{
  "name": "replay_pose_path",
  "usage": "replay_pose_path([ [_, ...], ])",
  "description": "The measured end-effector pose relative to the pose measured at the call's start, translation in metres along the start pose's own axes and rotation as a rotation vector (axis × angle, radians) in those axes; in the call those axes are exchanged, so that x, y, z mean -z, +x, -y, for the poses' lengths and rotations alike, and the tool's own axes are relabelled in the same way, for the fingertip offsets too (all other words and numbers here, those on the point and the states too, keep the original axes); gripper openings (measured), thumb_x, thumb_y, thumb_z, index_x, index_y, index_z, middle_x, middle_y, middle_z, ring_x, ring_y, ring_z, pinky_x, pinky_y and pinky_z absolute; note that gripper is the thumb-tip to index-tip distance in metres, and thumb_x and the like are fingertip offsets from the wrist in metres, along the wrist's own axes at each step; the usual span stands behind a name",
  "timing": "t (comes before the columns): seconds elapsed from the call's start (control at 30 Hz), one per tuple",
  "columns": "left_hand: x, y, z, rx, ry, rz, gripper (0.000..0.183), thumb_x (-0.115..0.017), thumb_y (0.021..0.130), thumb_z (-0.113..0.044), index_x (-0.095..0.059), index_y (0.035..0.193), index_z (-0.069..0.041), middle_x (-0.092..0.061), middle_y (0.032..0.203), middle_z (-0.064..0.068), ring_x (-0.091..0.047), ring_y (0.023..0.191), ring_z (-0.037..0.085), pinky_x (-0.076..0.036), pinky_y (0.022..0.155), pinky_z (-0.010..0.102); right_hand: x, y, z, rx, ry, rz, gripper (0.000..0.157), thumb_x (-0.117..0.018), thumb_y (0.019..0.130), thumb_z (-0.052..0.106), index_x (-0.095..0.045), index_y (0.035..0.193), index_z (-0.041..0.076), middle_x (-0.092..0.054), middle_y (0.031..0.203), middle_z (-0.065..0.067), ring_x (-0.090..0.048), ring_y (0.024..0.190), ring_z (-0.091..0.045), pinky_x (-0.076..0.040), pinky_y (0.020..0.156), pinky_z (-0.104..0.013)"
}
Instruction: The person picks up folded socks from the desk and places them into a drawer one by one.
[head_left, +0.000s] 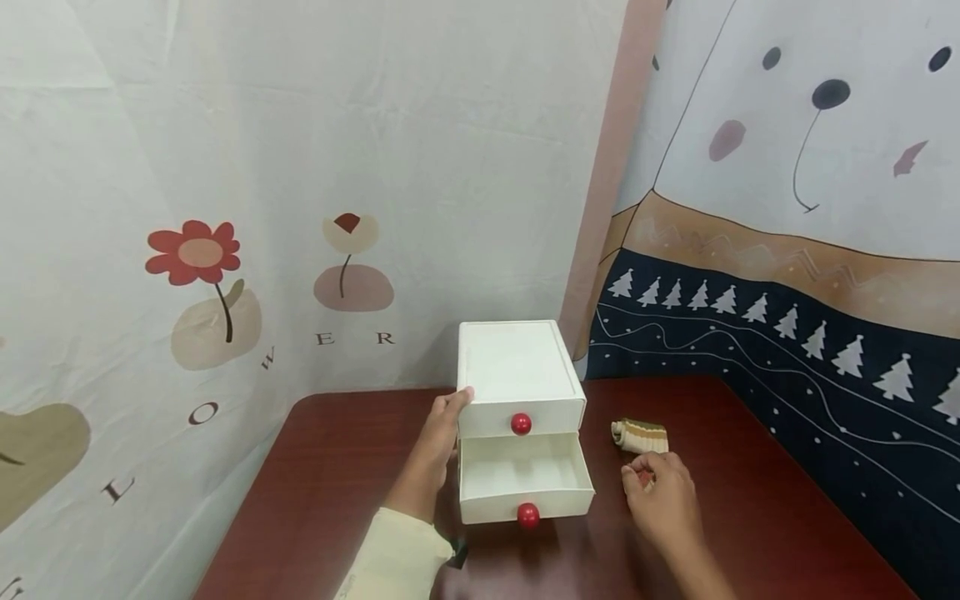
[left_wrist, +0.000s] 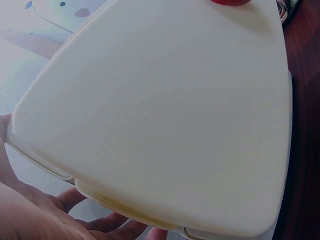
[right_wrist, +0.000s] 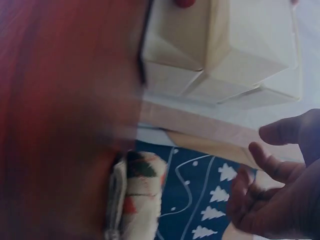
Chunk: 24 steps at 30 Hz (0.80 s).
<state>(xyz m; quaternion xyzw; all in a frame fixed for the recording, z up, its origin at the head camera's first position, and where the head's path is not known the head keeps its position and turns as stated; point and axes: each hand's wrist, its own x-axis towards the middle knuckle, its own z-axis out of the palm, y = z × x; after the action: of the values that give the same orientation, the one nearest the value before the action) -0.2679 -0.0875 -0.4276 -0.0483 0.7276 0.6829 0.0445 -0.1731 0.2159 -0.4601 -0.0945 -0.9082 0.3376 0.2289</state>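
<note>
A small white two-drawer cabinet with red knobs stands on the table, its lower drawer pulled out with nothing visible inside. My left hand grips its left side, the thumb at the upper front corner; in the left wrist view the fingers lie along its edge. My right hand hovers right of the drawer, fingers loosely bent. From the right wrist view the fingers hold nothing. Just beyond this hand lies a striped rolled cloth. The right wrist view shows a patterned cloth roll too.
The dark red-brown table ends at a pale curtain printed with flowers. A navy hanging with white trees borders its right side. Something small and dark shows beside the left sleeve.
</note>
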Motion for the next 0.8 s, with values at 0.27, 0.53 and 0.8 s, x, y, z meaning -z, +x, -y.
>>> replay_pose_path([
  [0.27, 0.000, 0.001, 0.001, -0.011, -0.031, -0.007, 0.072, -0.057, 0.104, -0.064, -0.046, 0.152, -0.011, -0.061, 0.145, 0.023, -0.052, 0.140, 0.042, -0.041, 0.105, 0.062, -0.004, 0.013, -0.021, -0.117, -0.069, 0.184, 0.017, -0.070, 0.102, 0.027, -0.070, 0.105, 0.011, -0.052, 0.141, -0.033, -0.040, 0.132, -0.057, -0.037, 0.097, -0.075],
  [0.53, 0.000, 0.000, 0.002, -0.012, -0.024, -0.006, 0.071, -0.057, 0.104, -0.064, -0.045, 0.151, -0.011, -0.059, 0.147, 0.023, -0.050, 0.142, 0.043, -0.041, 0.106, 0.064, -0.003, 0.028, -0.042, -0.204, -0.108, 0.323, 0.024, -0.066, 0.102, 0.026, -0.067, 0.119, 0.010, -0.038, 0.147, -0.043, -0.029, 0.133, -0.065, -0.033, 0.096, -0.083],
  [0.8, 0.002, -0.001, 0.004, -0.041, -0.018, 0.007, 0.069, -0.056, 0.105, -0.063, -0.045, 0.149, -0.011, -0.060, 0.144, 0.022, -0.052, 0.137, 0.041, -0.042, 0.100, 0.058, -0.003, 0.040, -0.052, -0.150, -0.123, 0.406, 0.019, -0.068, 0.103, 0.023, -0.071, 0.116, 0.009, -0.060, 0.131, -0.040, -0.053, 0.120, -0.064, -0.047, 0.091, -0.074],
])
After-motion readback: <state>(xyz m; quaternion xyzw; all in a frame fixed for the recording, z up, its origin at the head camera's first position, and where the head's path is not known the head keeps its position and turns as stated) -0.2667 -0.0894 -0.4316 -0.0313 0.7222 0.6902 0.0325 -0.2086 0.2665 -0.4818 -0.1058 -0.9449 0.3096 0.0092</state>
